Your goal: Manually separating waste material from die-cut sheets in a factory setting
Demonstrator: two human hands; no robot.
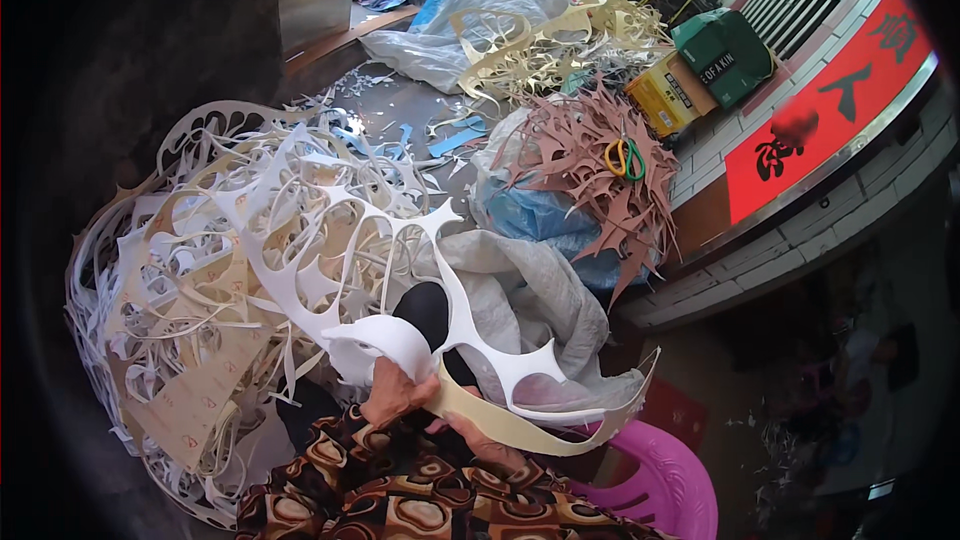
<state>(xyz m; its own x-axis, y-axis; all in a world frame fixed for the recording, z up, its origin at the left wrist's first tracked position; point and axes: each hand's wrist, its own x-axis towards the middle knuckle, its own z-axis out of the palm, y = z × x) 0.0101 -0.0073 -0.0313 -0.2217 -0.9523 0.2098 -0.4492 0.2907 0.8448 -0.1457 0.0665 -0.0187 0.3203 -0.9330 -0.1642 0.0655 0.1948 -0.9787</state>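
My left hand (pixel 392 396) is closed on a curled end of a white die-cut foam scrap (pixel 505 368). From there the scrap's holed web stretches up and left over the pile and right towards a pink chair. My right hand (pixel 487 443) lies just right of the left one, gripping the cream-backed strip of the same scrap, which partly hides its fingers. At the left rises a big heap of white and cream offcuts (pixel 200 290). A grey-white woven sack (pixel 520 285) lies crumpled beyond my hands. My dark-clad knee shows through an opening in the scrap.
Brown-pink scraps (pixel 560 140) fill a bag at centre right, with green-and-yellow-handled scissors (pixel 625 159) on top. Behind are cream scraps (pixel 600 25), a yellow carton (pixel 672 95) and a green box (pixel 722 55). A pink plastic chair (pixel 665 480) is at lower right; a brick wall borders the right.
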